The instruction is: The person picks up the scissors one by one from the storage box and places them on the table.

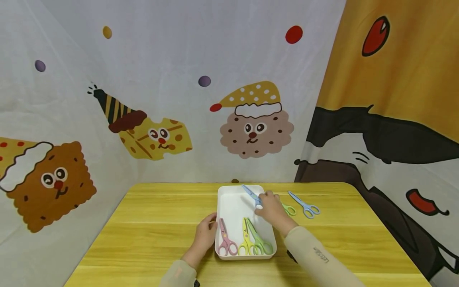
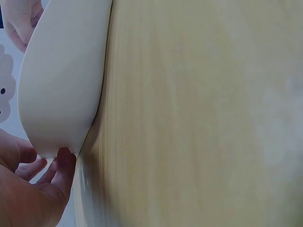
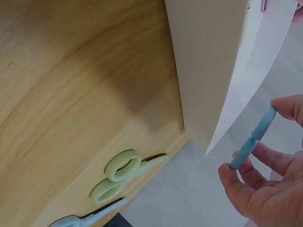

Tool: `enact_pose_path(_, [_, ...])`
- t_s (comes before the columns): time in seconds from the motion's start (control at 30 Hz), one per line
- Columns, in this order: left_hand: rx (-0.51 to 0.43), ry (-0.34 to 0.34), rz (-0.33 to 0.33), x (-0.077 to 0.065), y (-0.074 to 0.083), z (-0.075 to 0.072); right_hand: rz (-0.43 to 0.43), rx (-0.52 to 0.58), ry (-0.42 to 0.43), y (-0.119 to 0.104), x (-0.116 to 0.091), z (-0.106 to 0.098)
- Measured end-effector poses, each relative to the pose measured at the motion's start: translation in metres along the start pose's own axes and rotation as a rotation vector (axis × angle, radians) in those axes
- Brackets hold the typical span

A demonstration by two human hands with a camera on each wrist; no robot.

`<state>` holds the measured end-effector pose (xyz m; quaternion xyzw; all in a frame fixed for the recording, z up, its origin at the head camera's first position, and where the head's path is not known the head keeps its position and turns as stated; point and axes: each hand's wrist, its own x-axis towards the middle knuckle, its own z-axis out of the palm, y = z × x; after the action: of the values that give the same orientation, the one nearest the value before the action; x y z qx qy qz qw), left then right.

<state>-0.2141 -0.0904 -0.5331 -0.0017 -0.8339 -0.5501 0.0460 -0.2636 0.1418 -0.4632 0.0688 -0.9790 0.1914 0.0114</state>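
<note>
My right hand (image 1: 271, 207) holds blue scissors (image 1: 252, 195) by the handles over the far right part of a white tray (image 1: 236, 257). In the right wrist view, the fingers and thumb pinch the blue handle loops (image 3: 245, 153). My left hand (image 1: 205, 235) grips the tray at its left side, and in the left wrist view the curled fingers (image 2: 65, 163) touch its outer wall (image 2: 64, 90). Inside the tray lie pink scissors (image 1: 226, 240), yellow scissors (image 1: 246, 239) and green scissors (image 1: 260, 240), with their handles toward the near edge.
Right of the tray, other green scissors (image 1: 289, 210) lie partly hidden behind my right hand. Farther right are other blue scissors (image 1: 304, 205). The wooden table (image 1: 154, 231) meets a cartoon-printed cloth (image 1: 172, 79) at its far edge.
</note>
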Motion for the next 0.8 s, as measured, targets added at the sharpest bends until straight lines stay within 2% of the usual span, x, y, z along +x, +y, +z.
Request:
enact_pose_path(0.43, [-0.004,-0.002,-0.001,0.001,-0.001,0.000,0.028,0.015,0.027,0.015,-0.001,-0.003])
enact_pose_path(0.8, [-0.004,0.002,0.018,0.001,-0.003,0.000,0.043,0.040,0.003,0.031,-0.002,-0.010])
